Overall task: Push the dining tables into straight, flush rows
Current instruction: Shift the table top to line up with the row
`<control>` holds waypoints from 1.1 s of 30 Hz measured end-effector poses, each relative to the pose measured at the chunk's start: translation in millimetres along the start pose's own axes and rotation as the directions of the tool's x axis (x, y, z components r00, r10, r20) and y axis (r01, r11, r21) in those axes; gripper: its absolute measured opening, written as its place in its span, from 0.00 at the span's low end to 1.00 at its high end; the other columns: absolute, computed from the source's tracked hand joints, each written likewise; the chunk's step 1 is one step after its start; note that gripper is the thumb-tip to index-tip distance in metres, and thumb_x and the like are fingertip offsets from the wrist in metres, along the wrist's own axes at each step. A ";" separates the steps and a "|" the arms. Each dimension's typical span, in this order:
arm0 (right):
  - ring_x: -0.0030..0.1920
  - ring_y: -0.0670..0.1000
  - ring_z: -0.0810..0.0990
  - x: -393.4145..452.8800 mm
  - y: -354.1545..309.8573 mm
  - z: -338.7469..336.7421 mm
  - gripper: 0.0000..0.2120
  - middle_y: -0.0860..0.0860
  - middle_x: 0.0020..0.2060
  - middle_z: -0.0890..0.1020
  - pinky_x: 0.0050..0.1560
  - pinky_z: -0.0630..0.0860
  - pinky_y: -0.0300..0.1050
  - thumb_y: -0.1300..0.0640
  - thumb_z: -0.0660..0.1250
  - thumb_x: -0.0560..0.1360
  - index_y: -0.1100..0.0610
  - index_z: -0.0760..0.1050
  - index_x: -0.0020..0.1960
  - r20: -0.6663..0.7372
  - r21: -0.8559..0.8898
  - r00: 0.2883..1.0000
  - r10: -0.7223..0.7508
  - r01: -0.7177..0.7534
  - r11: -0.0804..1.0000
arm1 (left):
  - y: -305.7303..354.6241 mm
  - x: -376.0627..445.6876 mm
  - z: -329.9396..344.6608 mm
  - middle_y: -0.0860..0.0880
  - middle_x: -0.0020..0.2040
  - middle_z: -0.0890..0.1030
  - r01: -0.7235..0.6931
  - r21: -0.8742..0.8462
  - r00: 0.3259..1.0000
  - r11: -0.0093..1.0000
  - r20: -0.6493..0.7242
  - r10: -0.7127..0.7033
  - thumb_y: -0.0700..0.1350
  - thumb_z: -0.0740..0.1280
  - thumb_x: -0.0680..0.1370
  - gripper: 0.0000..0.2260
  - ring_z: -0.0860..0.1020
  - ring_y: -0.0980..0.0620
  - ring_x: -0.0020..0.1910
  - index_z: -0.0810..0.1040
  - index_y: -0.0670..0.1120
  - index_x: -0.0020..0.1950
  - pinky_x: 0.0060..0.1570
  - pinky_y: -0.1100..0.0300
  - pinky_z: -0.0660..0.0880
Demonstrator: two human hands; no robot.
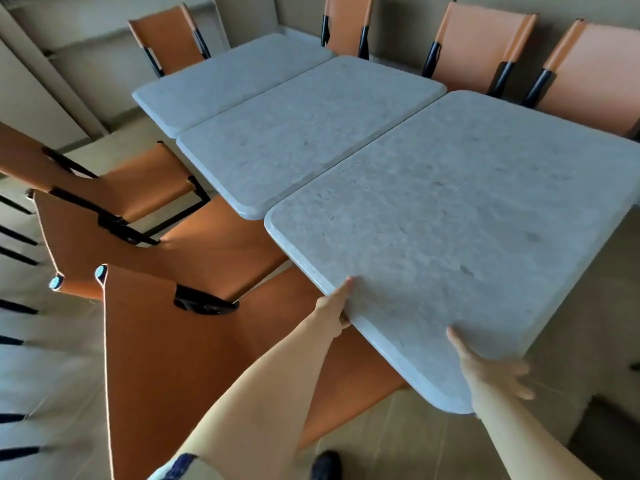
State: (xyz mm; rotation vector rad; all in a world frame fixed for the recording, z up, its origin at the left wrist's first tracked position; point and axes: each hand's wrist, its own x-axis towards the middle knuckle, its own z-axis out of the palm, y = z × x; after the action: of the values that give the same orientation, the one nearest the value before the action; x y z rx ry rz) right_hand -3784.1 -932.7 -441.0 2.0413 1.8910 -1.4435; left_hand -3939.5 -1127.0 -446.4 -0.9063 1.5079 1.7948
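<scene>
Three grey stone-look dining tables stand in a row running away to the upper left. The nearest table (460,216) is the largest in view. My left hand (334,306) grips its left edge, thumb on top and fingers under the rim. At the near corner my right hand (491,372) holds the near edge, thumb on top, fingers spread beneath. The middle table (304,133) touches the nearest one along a seam, its front edge set slightly back to the left. The far table (228,81) adjoins the middle one, offset as well.
Orange sling chairs with black frames crowd the left side: one (194,358) right by my left arm, two more (173,251) behind it. Several orange chairs (481,46) line the wall beyond the tables. Tan floor lies at the right and below.
</scene>
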 end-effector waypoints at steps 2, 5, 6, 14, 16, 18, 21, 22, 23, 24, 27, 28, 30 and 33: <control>0.74 0.66 0.64 3.8 8.1 -0.2 0.62 0.63 0.75 0.61 0.74 0.64 0.64 0.39 0.81 0.62 0.59 0.46 0.79 0.059 0.073 0.997 -0.044 0.040 0.997 | -0.8 -0.9 -4.3 0.46 0.54 0.84 0.007 -0.012 0.998 1.000 0.058 -0.007 0.54 0.78 0.72 0.25 0.84 0.48 0.48 0.78 0.42 0.61 0.40 0.53 0.82; 0.71 0.67 0.67 7.9 15.5 -4.6 0.61 0.64 0.72 0.65 0.71 0.67 0.65 0.36 0.80 0.62 0.62 0.48 0.78 0.084 0.042 0.992 -0.098 0.094 0.995 | 0.0 -8.8 -6.1 0.47 0.50 0.82 0.016 -0.008 0.996 1.000 0.091 -0.016 0.52 0.75 0.75 0.15 0.82 0.49 0.45 0.77 0.43 0.52 0.42 0.55 0.81; 0.71 0.67 0.67 9.0 16.8 -4.9 0.60 0.65 0.72 0.65 0.70 0.68 0.66 0.36 0.79 0.62 0.63 0.48 0.77 0.080 0.036 0.990 -0.115 0.113 0.993 | -0.4 -9.5 -7.3 0.47 0.49 0.82 0.017 -0.014 0.995 1.000 0.101 -0.015 0.52 0.75 0.76 0.15 0.82 0.49 0.45 0.77 0.43 0.51 0.43 0.55 0.81; 0.70 0.66 0.68 3.9 23.1 -12.0 0.57 0.64 0.72 0.65 0.68 0.71 0.65 0.37 0.79 0.65 0.63 0.49 0.77 0.098 0.036 0.984 -0.150 0.147 0.988 | -5.9 -12.0 -11.1 0.46 0.50 0.82 0.038 -0.037 0.990 0.999 0.136 -0.033 0.51 0.75 0.76 0.14 0.82 0.49 0.45 0.76 0.43 0.50 0.37 0.55 0.81; 0.69 0.66 0.69 2.8 23.9 -15.9 0.56 0.64 0.71 0.66 0.67 0.72 0.65 0.38 0.79 0.65 0.62 0.50 0.77 0.114 0.013 0.986 -0.121 0.120 0.993 | -9.2 -10.2 -11.7 0.46 0.54 0.82 0.056 -0.051 0.990 0.997 0.131 -0.049 0.50 0.76 0.75 0.16 0.83 0.48 0.48 0.77 0.42 0.56 0.38 0.55 0.82; 0.68 0.66 0.70 3.4 27.0 -20.0 0.58 0.64 0.70 0.67 0.66 0.73 0.65 0.37 0.80 0.63 0.62 0.51 0.76 0.123 -0.006 0.988 -0.095 0.096 0.995 | -13.9 -6.7 -12.8 0.45 0.57 0.83 0.070 -0.070 0.991 0.995 0.115 -0.061 0.50 0.77 0.74 0.21 0.83 0.47 0.51 0.77 0.41 0.61 0.39 0.54 0.82; 0.68 0.66 0.70 2.4 24.7 -27.2 0.60 0.62 0.70 0.67 0.66 0.73 0.67 0.37 0.81 0.60 0.62 0.52 0.77 0.151 -0.010 0.985 -0.088 0.090 0.996 | -19.4 -8.2 -11.7 0.45 0.59 0.83 0.099 -0.057 0.990 0.993 0.106 -0.093 0.51 0.77 0.74 0.26 0.84 0.47 0.53 0.76 0.40 0.66 0.45 0.54 0.83; 0.70 0.66 0.69 0.8 20.4 -30.3 0.60 0.61 0.72 0.65 0.66 0.72 0.67 0.38 0.81 0.61 0.60 0.50 0.78 0.183 -0.009 0.982 -0.053 0.056 0.998 | -17.5 -10.4 -10.6 0.44 0.58 0.83 0.096 -0.042 0.991 0.994 0.094 -0.092 0.51 0.77 0.75 0.26 0.84 0.47 0.53 0.75 0.40 0.67 0.49 0.53 0.83; 0.71 0.66 0.67 -2.2 15.3 -35.1 0.59 0.60 0.74 0.63 0.66 0.72 0.67 0.39 0.81 0.63 0.59 0.48 0.79 0.227 -0.013 0.974 -0.009 0.012 1.000 | -14.4 -16.3 -8.3 0.44 0.57 0.82 0.076 0.017 0.996 0.997 0.054 -0.076 0.51 0.75 0.76 0.25 0.83 0.46 0.53 0.74 0.40 0.68 0.52 0.52 0.82; 0.73 0.65 0.66 -7.8 9.6 -42.6 0.57 0.59 0.75 0.61 0.66 0.72 0.67 0.41 0.80 0.66 0.58 0.47 0.79 0.281 -0.022 0.959 0.033 -0.027 0.999 | -9.6 -22.6 -6.8 0.44 0.57 0.82 0.039 0.161 0.999 0.986 -0.021 -0.036 0.53 0.73 0.77 0.25 0.82 0.45 0.54 0.74 0.40 0.68 0.56 0.51 0.80; 0.73 0.62 0.68 -23.4 -4.8 -77.7 0.44 0.58 0.76 0.64 0.68 0.70 0.60 0.51 0.75 0.75 0.60 0.52 0.80 0.426 -0.219 0.904 0.043 0.057 0.974 | 4.1 -41.9 0.0 0.41 0.69 0.73 0.011 0.781 0.944 0.625 -0.214 0.251 0.58 0.70 0.76 0.34 0.73 0.40 0.69 0.66 0.39 0.74 0.68 0.49 0.71; 0.72 0.61 0.69 -28.5 -10.5 -93.2 0.36 0.58 0.75 0.67 0.68 0.70 0.57 0.54 0.72 0.77 0.61 0.57 0.78 0.457 -0.287 0.889 0.021 0.125 0.950 | 6.7 -52.4 5.8 0.41 0.72 0.69 0.013 0.855 0.926 0.518 -0.205 0.317 0.58 0.70 0.76 0.36 0.69 0.40 0.71 0.62 0.39 0.76 0.69 0.49 0.69; 0.70 0.60 0.72 -32.3 -23.3 -125.1 0.27 0.60 0.71 0.71 0.66 0.71 0.54 0.56 0.68 0.79 0.62 0.65 0.75 0.490 -0.371 0.872 -0.025 0.235 0.898 | 8.0 -70.3 23.5 0.41 0.73 0.63 -0.026 0.898 0.900 0.439 -0.170 0.401 0.55 0.69 0.77 0.34 0.65 0.38 0.72 0.59 0.42 0.76 0.69 0.47 0.67; 0.70 0.61 0.71 -21.7 -40.3 -171.6 0.31 0.60 0.73 0.68 0.65 0.73 0.56 0.53 0.68 0.79 0.63 0.61 0.77 0.502 -0.386 0.862 -0.078 0.304 0.871 | 2.6 -87.6 60.3 0.40 0.81 0.50 -0.139 0.969 0.878 0.206 0.024 0.479 0.54 0.67 0.78 0.37 0.55 0.38 0.78 0.52 0.45 0.80 0.75 0.46 0.60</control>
State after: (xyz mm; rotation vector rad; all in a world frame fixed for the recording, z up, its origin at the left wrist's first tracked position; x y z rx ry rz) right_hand -3710.4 -842.5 -306.9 1.1836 2.0044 -1.2199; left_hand -3898.2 -1070.4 -366.4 -0.1625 2.6364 0.5291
